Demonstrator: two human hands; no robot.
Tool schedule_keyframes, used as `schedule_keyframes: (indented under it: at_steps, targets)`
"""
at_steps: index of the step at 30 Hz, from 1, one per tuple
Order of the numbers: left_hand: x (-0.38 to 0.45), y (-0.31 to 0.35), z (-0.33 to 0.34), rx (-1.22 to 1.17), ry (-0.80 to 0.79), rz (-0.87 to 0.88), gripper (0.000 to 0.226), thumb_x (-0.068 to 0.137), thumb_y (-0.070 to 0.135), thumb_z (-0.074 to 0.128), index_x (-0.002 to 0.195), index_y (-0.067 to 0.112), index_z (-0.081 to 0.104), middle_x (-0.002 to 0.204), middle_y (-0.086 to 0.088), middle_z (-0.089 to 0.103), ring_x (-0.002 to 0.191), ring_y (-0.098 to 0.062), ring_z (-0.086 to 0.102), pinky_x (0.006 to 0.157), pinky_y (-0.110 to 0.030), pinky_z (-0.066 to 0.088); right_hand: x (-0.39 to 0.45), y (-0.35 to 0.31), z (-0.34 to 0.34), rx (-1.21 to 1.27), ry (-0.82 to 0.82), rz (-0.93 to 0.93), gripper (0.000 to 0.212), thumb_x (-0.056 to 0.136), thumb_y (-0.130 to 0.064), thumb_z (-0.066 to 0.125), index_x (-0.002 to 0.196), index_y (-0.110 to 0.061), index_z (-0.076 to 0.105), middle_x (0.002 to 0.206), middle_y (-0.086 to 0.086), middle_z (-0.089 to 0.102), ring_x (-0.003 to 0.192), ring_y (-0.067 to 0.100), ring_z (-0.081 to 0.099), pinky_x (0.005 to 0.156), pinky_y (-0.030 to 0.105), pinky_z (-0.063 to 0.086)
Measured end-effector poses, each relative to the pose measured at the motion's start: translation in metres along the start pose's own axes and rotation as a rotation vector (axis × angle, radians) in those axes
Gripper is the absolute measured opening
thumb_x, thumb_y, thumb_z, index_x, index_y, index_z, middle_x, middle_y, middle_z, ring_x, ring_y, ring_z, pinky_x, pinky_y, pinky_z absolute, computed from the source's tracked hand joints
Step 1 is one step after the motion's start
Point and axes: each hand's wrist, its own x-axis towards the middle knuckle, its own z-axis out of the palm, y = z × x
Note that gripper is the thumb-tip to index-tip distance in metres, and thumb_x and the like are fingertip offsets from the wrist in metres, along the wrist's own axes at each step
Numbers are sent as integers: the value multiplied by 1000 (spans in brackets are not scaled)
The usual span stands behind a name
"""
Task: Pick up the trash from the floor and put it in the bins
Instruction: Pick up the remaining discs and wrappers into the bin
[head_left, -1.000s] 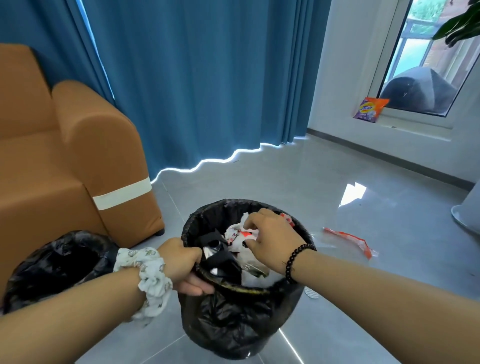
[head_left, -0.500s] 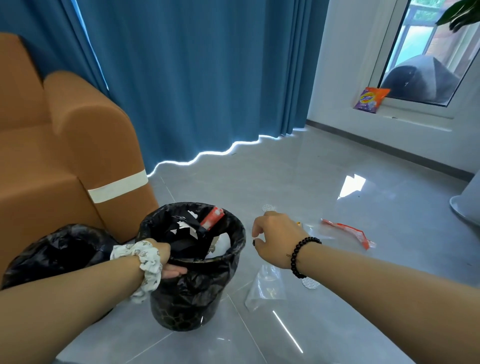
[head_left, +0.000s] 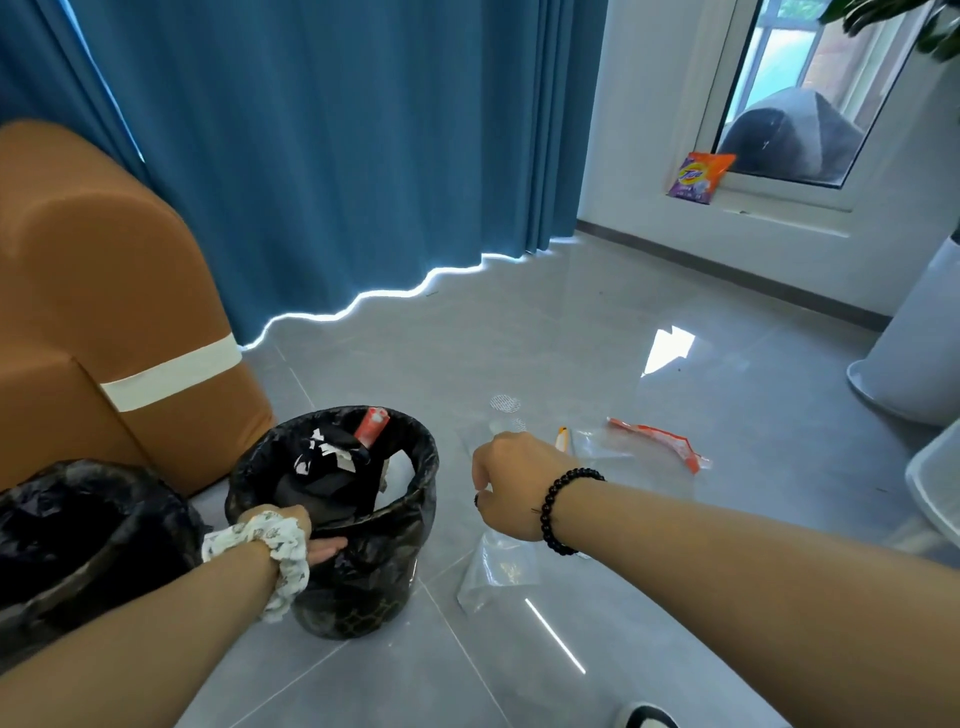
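My left hand (head_left: 283, 525) holds the near rim of the black bin (head_left: 337, 525). Its fingers curl over the edge and one fingertip peeks out under the rim. A white scrunchie (head_left: 270, 551) sits on that wrist. The bin stands on the grey floor (head_left: 467, 338) just beside the orange sofa (head_left: 104, 312). It has a black bag in it and it is full of trash. A red and white wrapper (head_left: 371, 426) sticks up at the far side of it. A second black bin (head_left: 83, 535) is to the left of the first, close to it.

My right hand (head_left: 511, 486) hangs in the air to the right of the first bin. Its fingers are loosely curled and I see nothing in them. A black bead bracelet (head_left: 563, 512) is on that wrist.

A clear plastic bag (head_left: 496, 571) lies flat on the floor under my right wrist. Past my hand lies more clear plastic (head_left: 602, 441) with a red and white strip (head_left: 662, 441) on its far edge. A small yellow and white bit (head_left: 561, 436) lies just beside it. A small white mesh patch (head_left: 505, 402) lies a bit further off.

A blue curtain (head_left: 337, 156) hangs behind the bins. An orange and purple packet (head_left: 698, 176) leans on the window sill far away.
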Motion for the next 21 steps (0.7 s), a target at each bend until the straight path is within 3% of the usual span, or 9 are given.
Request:
schedule_keyframes:
  at_steps: [3,5,7,9,12,15,19,21]
  targets:
    - [1,-6,7,-103,-6,-74,50,95,1,20,145,5,21,138,-30,41,122,-44,49,81,-45,46,3,8,9,-43,-45,14,26,87,-12,47,104,-4,65,109,11,64,102,28,63,91,48,47]
    - [1,-14,17,-143,5,-78,49,95,1,20,144,5,23,137,-28,44,120,-44,51,84,-43,45,7,16,16,-57,-93,19,26,87,-13,48,105,-4,64,108,12,66,102,28,64,92,47,47]
    - [-3,-26,27,-170,8,-46,43,99,7,22,141,3,26,129,-27,51,109,-43,60,70,-40,54,12,25,22,-82,-140,15,27,87,-14,48,105,-3,64,107,14,67,101,30,64,94,46,49]
    - [-5,-43,36,-181,69,52,39,101,23,31,135,3,32,114,-25,59,78,-39,69,47,-34,54,17,34,28,-122,-182,21,27,87,-16,48,106,-4,63,106,14,66,100,30,64,92,45,50]
    - [-3,-85,48,-202,205,147,48,97,43,41,130,8,33,94,-27,62,62,-36,66,49,-32,50,26,53,39,-175,-233,57,28,89,-19,48,112,-8,61,111,11,63,99,28,63,87,40,54]
    - [6,-127,66,-178,309,169,61,93,45,48,140,15,24,78,-21,63,47,-31,63,42,-28,48,33,75,54,-189,-274,87,29,91,-19,48,117,-11,56,115,9,61,102,27,62,87,38,53]
    - [13,-168,97,27,252,180,60,94,26,52,142,22,17,91,-13,63,58,-31,66,58,-39,55,44,107,86,-222,-360,144,29,90,-23,47,115,-13,58,115,6,62,104,24,61,90,36,51]
    - [20,-182,112,224,170,187,54,91,13,53,138,15,28,94,-12,65,70,-30,66,74,-40,55,47,119,106,-189,-396,165,30,90,-24,47,114,-13,59,115,6,62,105,25,60,91,37,51]
